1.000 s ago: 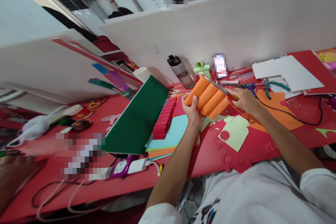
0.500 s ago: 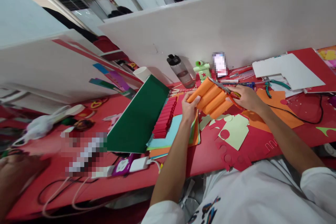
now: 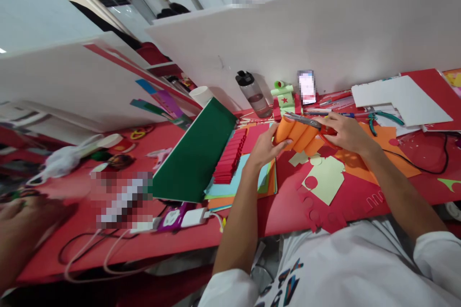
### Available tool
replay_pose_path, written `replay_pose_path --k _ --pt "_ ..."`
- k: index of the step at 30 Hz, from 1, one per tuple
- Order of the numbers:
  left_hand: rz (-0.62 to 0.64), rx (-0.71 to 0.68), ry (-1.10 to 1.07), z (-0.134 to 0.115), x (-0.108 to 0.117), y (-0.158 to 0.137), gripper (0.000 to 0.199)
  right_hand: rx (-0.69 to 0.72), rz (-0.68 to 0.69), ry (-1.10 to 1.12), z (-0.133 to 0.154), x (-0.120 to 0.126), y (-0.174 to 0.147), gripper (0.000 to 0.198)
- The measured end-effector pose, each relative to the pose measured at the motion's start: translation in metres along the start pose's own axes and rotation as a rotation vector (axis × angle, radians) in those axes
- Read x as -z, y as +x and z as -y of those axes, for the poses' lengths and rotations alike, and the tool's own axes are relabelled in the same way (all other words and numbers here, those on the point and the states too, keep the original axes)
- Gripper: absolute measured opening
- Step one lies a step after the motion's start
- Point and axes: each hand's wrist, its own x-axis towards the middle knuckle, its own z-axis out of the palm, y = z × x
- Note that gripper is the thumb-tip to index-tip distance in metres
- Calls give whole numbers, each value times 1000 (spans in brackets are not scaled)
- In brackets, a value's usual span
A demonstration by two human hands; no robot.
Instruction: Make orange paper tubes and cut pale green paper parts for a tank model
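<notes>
L hand (image 3: 264,146): clamped on orange ridged paper (image 3: 296,135), thumb in front, fingers behind
R hand (image 3: 344,135): closed round handles of scissors (image 3: 311,123)
Orange paper: held up over red table (image 3: 272,216), btw the hands; blades along its top edge
Cutting tips: pinch lightly so ridges don't flatten; hold L fingertips well off the blade line; short snips; turn the paper, not the wrist; square the edge as you go
Ridges: prob. 3 or 4; blur & L hand hide some
Counts, 1 ea.: water bottle (image 3: 255,96); phone (image 3: 307,87); teal-handled pliers (image 3: 387,116); green board (image 3: 194,153); red pleated pc (image 3: 230,157); red-star green paper pc (image 3: 285,100); large pale-green offcut (image 3: 328,183)
Hands: wearer's 2, + 1 co-worker's hand (image 3: 30,216) at far L, well apart
</notes>
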Motion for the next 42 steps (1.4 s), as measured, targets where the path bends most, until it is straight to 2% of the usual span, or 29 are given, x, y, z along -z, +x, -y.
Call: replay_pose_path --k 7,12,14,19,23,29,36,42 --pt "-124 -51 -365 9 -44 2 56 123 102 -112 2 22 12 54" --pt "-289 -59 -546 14 -56 6 59 146 205 -254 -10 38 35 63" --pt "-312 -32 -581 13 -62 5 62 172 236 -313 -12 41 46 64" --pt "-286 59 -589 13 -75 2 65 193 354 -350 -7 43 63 59" --pt "-290 68 -581 8 -77 0 60 191 411 -341 -3 43 63 57" --pt "-308 55 -592 -5 -75 0 66 242 412 -390 4 43 59 53" --pt "-293 84 -583 -5 -78 1 75 325 325 -396 2 42 60 49" --pt "-308 63 -570 -1 -78 2 72 291 361 -444 13 48 61 52"
